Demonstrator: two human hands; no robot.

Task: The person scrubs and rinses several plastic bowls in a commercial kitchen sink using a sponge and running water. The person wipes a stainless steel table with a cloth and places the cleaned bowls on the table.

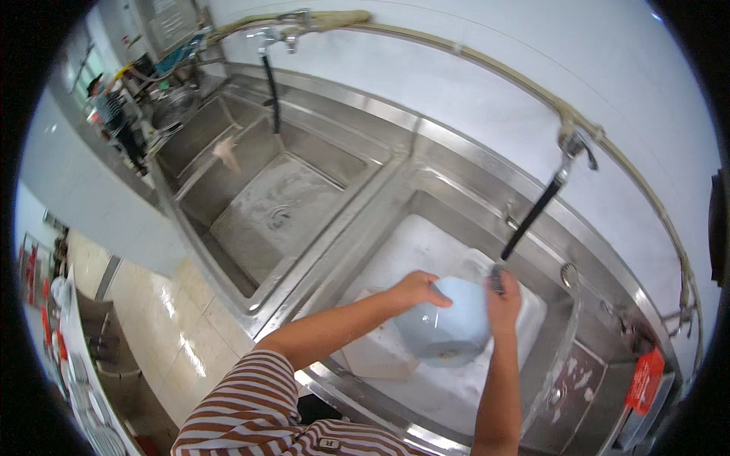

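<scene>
A light-blue bowl [450, 319] is tilted over the right-hand steel sink. My left hand [419, 290] grips its upper left edge, thumb laid over the bowl. At the bowl's right edge is my blurred right hand [505, 302], beside the lower end of a black tap hose [530, 222]. Something dark and textured [497, 281] shows at its fingers; whether it is a scrubber or part of the hose end I cannot tell. Below lies a large white basin [422, 242] with whitish, foamy contents. A pale beige angular piece [379, 365] is under my left forearm.
To the left is a second steel sink [279, 251] with a drain; a pale cloth-like thing [226, 153] is on its divider. Another black hose [272, 94] hangs above. On the right are a foam-spotted compartment [570, 382] and a red item [645, 381]. A person [117, 117] stands farther off.
</scene>
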